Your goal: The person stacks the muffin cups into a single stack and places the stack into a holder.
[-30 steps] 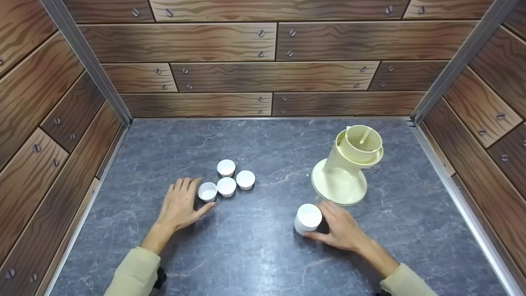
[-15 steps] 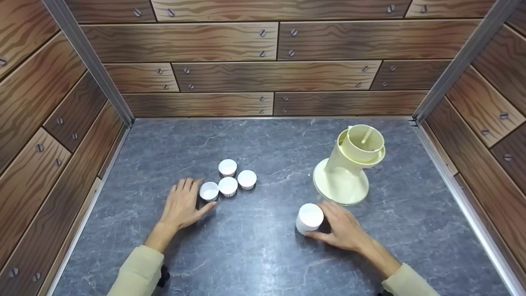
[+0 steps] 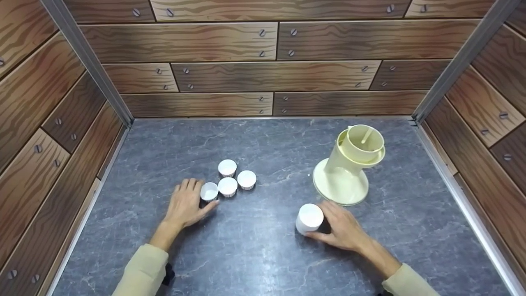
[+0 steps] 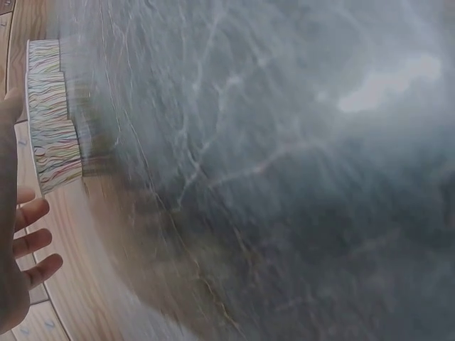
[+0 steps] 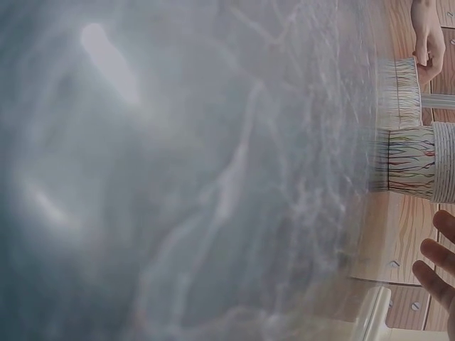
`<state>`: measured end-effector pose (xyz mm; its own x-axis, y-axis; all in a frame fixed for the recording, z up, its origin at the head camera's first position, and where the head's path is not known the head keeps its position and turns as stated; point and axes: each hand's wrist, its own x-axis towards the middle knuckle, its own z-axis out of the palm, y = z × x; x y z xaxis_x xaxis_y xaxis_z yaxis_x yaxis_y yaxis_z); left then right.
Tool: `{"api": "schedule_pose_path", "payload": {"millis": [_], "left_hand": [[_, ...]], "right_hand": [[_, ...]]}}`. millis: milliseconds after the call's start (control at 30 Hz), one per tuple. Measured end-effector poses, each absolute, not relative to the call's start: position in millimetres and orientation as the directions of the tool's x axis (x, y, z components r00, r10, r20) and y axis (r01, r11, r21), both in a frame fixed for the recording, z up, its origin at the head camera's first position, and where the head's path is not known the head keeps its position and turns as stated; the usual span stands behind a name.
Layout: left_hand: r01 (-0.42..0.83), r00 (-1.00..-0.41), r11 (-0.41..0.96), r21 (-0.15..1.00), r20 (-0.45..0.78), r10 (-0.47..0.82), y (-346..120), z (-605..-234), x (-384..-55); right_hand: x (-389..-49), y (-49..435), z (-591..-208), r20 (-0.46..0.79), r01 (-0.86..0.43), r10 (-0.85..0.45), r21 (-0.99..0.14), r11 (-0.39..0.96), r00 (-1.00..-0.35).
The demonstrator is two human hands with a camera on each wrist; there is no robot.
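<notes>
In the head view, several small white paper baking cups with streaky coloured sides stand in a group left of centre. My left hand (image 3: 189, 205) pinches the leftmost baking cup (image 3: 209, 191) between thumb and index finger; the other fingers are loosely spread. Beside it stand a middle cup (image 3: 227, 187), a rear cup (image 3: 227, 167) and a right cup (image 3: 247, 180). On the right, my right hand (image 3: 341, 226) holds a taller stack of baking cups (image 3: 310, 218) with thumb and fingers around its right side. Layered rims (image 5: 444, 163) show in the right wrist view.
A pale yellow plastic stand (image 3: 341, 187) with a round base rises behind my right hand. Its top carries an open tilted cylinder (image 3: 363, 144) with a thin stick-like part inside. Wood-patterned walls (image 3: 271, 78) enclose the grey marbled tabletop (image 3: 263, 139) on three sides.
My left hand has edged right and closer around the leftmost baking cup. The right hand, the stack and the yellow stand have stayed in place.
</notes>
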<state>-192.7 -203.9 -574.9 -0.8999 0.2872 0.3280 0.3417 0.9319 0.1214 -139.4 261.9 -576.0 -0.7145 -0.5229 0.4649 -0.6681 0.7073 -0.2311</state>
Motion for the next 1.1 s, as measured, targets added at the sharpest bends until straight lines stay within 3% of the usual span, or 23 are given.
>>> {"api": "schedule_pose_path", "payload": {"millis": [1100], "left_hand": [[0.330,-0.911,0.935,0.133,0.303,0.279,-205.3,-575.2,-194.4]], "right_hand": [[-138.1,260.2,-576.7,0.447,-0.652,-0.512,-0.250,0.716,-0.734]]}}
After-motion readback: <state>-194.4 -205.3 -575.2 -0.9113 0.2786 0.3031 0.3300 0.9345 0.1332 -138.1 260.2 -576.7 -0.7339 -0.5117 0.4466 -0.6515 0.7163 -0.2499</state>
